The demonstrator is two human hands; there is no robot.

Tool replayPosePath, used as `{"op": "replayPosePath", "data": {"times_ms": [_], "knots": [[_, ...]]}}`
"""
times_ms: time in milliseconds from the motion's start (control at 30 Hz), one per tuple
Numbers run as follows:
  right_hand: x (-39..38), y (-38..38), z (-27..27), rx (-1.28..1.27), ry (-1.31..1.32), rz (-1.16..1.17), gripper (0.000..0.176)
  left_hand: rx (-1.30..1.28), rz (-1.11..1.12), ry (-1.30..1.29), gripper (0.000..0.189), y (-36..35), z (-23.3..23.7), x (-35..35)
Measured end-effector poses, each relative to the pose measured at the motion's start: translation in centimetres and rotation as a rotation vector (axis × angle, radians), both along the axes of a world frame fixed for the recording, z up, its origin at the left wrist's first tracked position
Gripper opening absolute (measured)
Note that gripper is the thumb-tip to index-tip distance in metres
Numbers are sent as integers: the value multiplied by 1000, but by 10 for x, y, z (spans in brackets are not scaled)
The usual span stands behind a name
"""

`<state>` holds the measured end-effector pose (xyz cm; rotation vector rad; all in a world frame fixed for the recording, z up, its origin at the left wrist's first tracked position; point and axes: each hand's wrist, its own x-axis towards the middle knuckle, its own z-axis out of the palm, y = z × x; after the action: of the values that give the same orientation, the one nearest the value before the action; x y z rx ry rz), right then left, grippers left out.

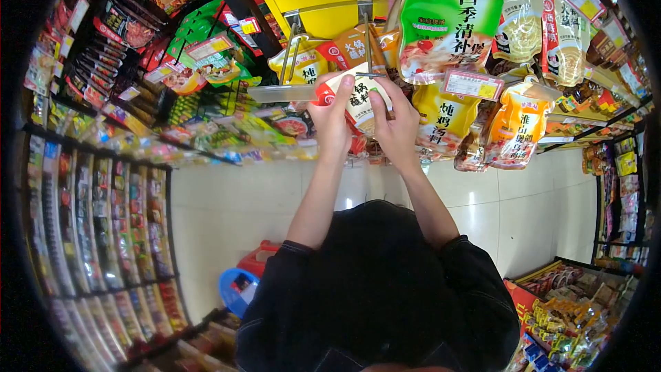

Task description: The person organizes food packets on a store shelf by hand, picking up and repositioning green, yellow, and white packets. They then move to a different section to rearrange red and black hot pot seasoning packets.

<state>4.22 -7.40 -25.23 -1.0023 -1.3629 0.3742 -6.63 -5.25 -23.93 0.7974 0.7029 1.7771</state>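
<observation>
Both my hands hold one cream and red seasoning packet (pixel 361 100) in front of the yellow display rack. My left hand (pixel 333 114) grips its left side, thumb on the front. On its right side my right hand (pixel 394 120) has its thumb pressed on the front and its fingers mostly hidden behind. The packet's top lies at a metal hook (pixel 368 41). Behind it hang an orange packet (pixel 348 48) and a yellow packet (pixel 303 60). Right of my right hand hangs another yellow packet (pixel 441 118), below a large green packet (pixel 451 21).
An orange packet (pixel 518 124) hangs farther right, and a price tag (pixel 472 85) juts out near my right hand. A clear plastic strip (pixel 279 94) sticks out left of my left hand. Shelves (pixel 103 213) stand at the left. A blue round container (pixel 237 291) is on the floor.
</observation>
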Motion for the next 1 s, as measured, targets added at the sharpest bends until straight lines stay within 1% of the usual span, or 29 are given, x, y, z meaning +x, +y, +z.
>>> {"op": "replayPosePath", "data": {"times_ms": [200,300,400,467,533,567,667,700,800,833,900,933,1000], "knots": [[0,10,-9,35,-25,-23,28,-28,4,38,22,9,0,-1],[-2,15,-13,30,17,-31,28,-44,3,37,23,11,2,-1],[-4,17,-6,-36,72,-9,31,-68,16,47,24,15,0,-1],[-5,23,-10,0,38,-40,33,-79,20,51,24,21,-5,-1],[-5,25,-12,7,-2,-74,34,-71,25,117,27,23,-4,-2],[-4,25,-4,2,-25,-93,34,-65,28,150,28,24,-2,-2],[-4,30,1,-55,-78,-121,34,-50,134,333,34,37,-9,-4],[-5,32,3,-77,-76,-122,34,-41,209,446,40,39,-13,-7],[-9,41,5,-109,-50,-127,33,55,310,471,44,26,-25,-11],[-10,46,4,-98,-42,-133,33,138,384,544,48,22,-32,-14],[-13,63,-11,-14,-43,-165,34,68,404,612,54,8,-54,-33],[-13,65,-9,0,-64,-179,37,30,414,647,56,5,-64,-45],[-14,68,-3,25,-107,-205,45,-34,534,799,56,11,-79,-77]]}}
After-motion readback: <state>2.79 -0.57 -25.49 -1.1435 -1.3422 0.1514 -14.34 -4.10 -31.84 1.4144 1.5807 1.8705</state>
